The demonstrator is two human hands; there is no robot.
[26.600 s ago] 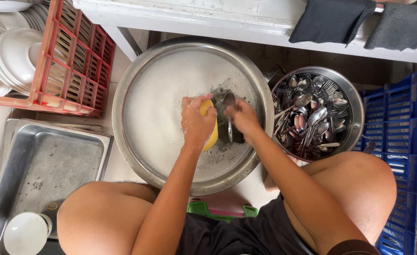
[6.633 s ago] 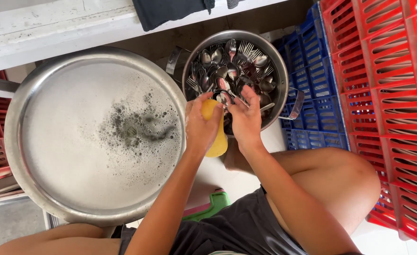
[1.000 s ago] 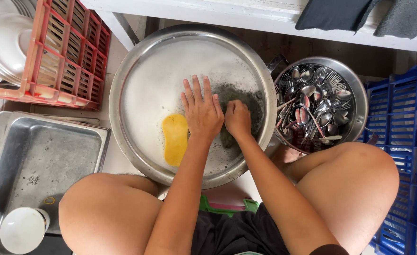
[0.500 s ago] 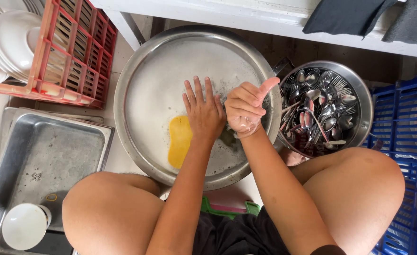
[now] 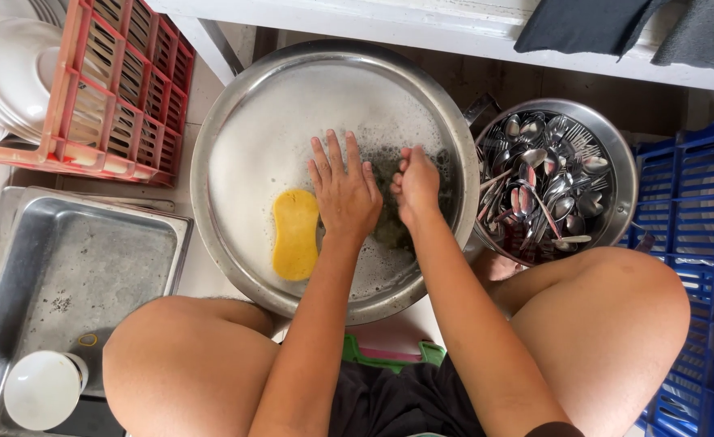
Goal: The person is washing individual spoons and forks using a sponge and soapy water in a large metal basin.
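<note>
Below, soapy steel basin (image 5: 235,105), tiled floor (image 5: 203,275).

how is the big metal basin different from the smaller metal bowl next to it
The big basin holds sudsy water with a yellow sponge lying in it; the smaller bowl is piled with spoons and forks. Both hands, left and right, are over the basin, none over the bowl. Both are round, shiny metal.

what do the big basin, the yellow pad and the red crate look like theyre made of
Basin: metal, likely stainless steel; grey, brushed, with bright glints along the rim.
Pad: looks like soft foam sponge; matte yellow, rounded and waisted, floating in the suds beside the left hand.
Crate: most likely moulded plastic; uniform red lattice walls with a slight sheen.
</note>
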